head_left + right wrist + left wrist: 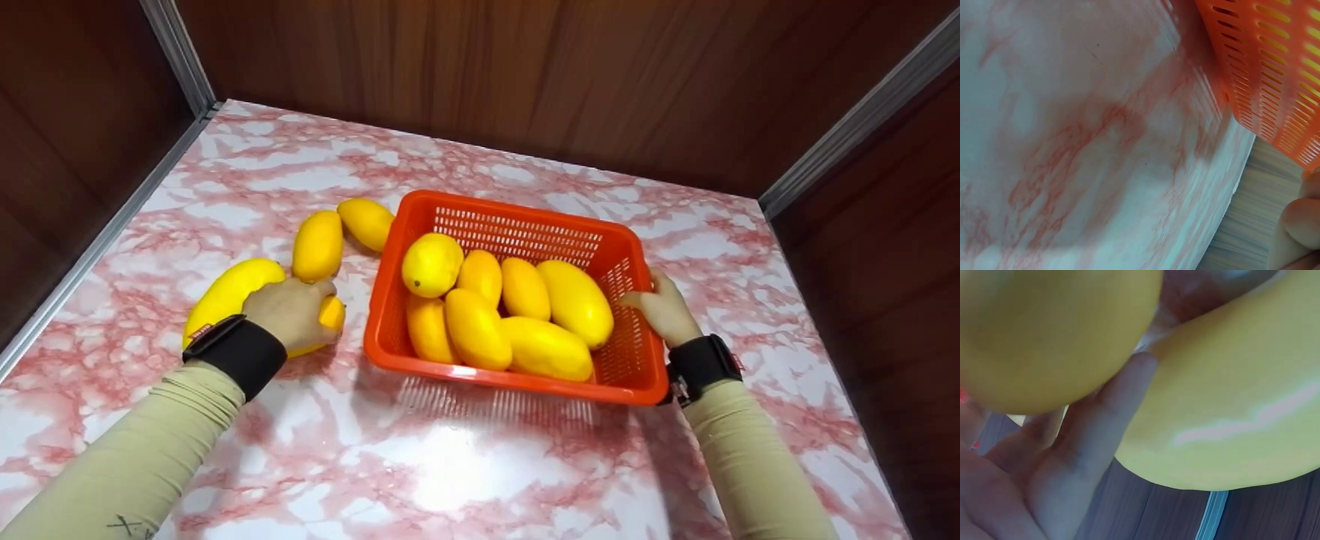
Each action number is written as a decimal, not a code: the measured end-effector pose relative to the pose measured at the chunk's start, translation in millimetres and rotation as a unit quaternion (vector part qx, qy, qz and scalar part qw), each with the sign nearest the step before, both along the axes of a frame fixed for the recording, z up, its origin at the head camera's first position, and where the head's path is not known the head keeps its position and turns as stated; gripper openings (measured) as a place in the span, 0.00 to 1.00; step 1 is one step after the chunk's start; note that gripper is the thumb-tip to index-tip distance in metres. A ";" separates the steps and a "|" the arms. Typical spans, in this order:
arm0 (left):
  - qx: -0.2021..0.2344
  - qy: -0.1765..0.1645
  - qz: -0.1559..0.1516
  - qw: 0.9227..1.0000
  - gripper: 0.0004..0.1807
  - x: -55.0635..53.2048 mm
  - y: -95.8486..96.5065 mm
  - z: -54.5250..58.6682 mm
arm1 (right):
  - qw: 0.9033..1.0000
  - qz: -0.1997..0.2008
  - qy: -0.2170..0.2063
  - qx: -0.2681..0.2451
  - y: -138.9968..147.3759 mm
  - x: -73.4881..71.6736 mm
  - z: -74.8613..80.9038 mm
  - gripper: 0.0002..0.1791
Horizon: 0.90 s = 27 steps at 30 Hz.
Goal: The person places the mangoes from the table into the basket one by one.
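My left hand [289, 311] grips a yellow mango [332, 313] on the left side of the table, and the hand covers most of it. In the left wrist view, that mango [1055, 332] fills the upper left with fingers along its underside. A larger mango [225, 300] lies beside the hand; in the left wrist view this big mango [1241, 394] is near the fingertips. An orange-red plastic basket [517, 386] holds several mangoes [480, 330]. At the basket's right side, my right hand [667, 307] holds the rim, thumb over the top edge.
Two more mangoes, one upright in view [318, 244] and one slanted [366, 223], lie between the left hand and the basket's back left corner. The table [337, 465] has a red and white marbled top. Dark wood panels [480, 82] wall it at the back and sides.
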<state>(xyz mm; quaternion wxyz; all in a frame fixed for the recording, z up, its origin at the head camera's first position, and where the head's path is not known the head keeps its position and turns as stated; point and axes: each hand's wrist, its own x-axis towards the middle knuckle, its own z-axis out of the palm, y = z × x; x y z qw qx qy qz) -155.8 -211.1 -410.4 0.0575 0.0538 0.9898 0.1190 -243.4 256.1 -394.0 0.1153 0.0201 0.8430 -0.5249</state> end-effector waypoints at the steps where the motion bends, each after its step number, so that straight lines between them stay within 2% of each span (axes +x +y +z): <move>1: 0.000 0.003 0.000 1.000 0.27 -0.1 -0.1 0.1 | 1.000 0.000 -0.001 -0.001 -2.2 2.6 3.5 0.34; 7: 0.004 0.006 0.004 1.000 0.33 -0.8 0.0 1.2 | 1.000 0.006 0.006 -0.003 -4.1 4.4 6.1 0.35; 12: 0.015 -0.011 0.018 1.000 0.37 -1.2 0.2 2.5 | 1.000 0.006 0.005 0.001 -1.7 2.0 3.9 0.34; 19: 0.007 -0.028 0.049 0.998 0.39 -3.5 3.1 6.2 | 1.000 0.000 -0.003 -0.001 7.6 -8.5 -9.8 0.34; 27: 0.001 -0.015 0.059 0.998 0.40 -6.4 4.3 8.7 | 1.000 -0.001 0.006 0.004 13.4 -15.9 -22.2 0.34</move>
